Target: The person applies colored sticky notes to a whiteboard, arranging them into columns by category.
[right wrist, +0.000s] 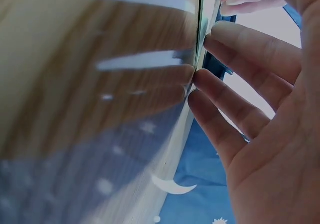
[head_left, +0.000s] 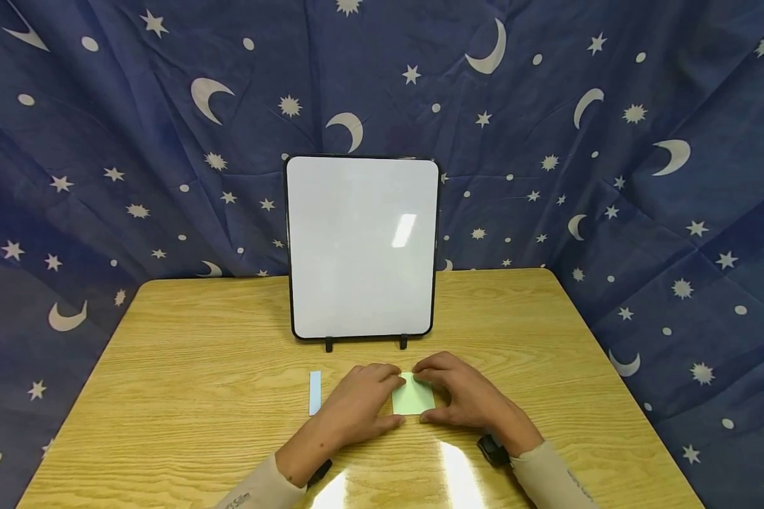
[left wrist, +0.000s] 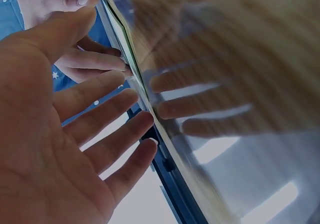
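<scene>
A light green square of paper (head_left: pixel 412 398) lies flat on the wooden table between the two hands. My left hand (head_left: pixel 361 401) is at its left side, fingers spread and slightly bent, with the fingertips close to the paper's far left corner and the thumb near its near left corner. On the other side, my right hand (head_left: pixel 461 392) has its fingertips over the far right corner and its thumb by the near right corner. In the left wrist view the left hand (left wrist: pixel 75 129) shows a bare palm. The right hand (right wrist: pixel 265 109) likewise grips nothing in the right wrist view.
A narrow light blue strip (head_left: pixel 315 393) lies left of the left hand. Behind the hands, a black-framed whiteboard (head_left: pixel 363 268) stands upright on small black feet. A dark blue curtain (head_left: pixel 382 78) with moons and stars hangs around the wooden table (head_left: pixel 216 367).
</scene>
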`<state>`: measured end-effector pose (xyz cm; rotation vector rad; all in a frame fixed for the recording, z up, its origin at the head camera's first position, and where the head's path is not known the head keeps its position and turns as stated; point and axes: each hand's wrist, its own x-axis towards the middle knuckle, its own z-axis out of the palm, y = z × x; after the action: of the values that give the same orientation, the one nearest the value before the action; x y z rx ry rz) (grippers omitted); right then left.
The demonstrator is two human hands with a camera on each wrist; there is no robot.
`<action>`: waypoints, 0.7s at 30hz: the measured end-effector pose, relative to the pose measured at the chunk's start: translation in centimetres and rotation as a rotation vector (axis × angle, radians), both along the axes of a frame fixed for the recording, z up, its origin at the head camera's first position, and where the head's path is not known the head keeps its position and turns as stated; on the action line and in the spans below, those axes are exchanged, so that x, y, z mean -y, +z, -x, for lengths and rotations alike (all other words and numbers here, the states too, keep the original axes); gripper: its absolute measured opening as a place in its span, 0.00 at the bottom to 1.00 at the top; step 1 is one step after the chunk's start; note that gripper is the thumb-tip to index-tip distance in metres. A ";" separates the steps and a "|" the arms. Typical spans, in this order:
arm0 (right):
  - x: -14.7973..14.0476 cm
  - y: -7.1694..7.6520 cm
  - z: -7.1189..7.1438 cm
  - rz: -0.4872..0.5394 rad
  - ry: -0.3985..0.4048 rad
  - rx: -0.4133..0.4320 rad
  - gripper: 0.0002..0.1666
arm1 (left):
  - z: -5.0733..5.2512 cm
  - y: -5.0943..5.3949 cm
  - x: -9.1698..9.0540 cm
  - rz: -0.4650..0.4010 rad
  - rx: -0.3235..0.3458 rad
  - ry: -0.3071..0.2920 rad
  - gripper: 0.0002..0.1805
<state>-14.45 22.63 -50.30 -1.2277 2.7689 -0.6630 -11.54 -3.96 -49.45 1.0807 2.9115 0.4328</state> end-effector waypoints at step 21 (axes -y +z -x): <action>1.3 0.0 0.5 -0.019 0.009 0.003 0.33 | 0.4 -0.1 -1.1 0.083 -0.117 -0.009 0.28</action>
<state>-14.93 21.36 -50.34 -1.2339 2.7594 -0.6355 -11.93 -2.85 -49.53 1.1445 2.9933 0.2542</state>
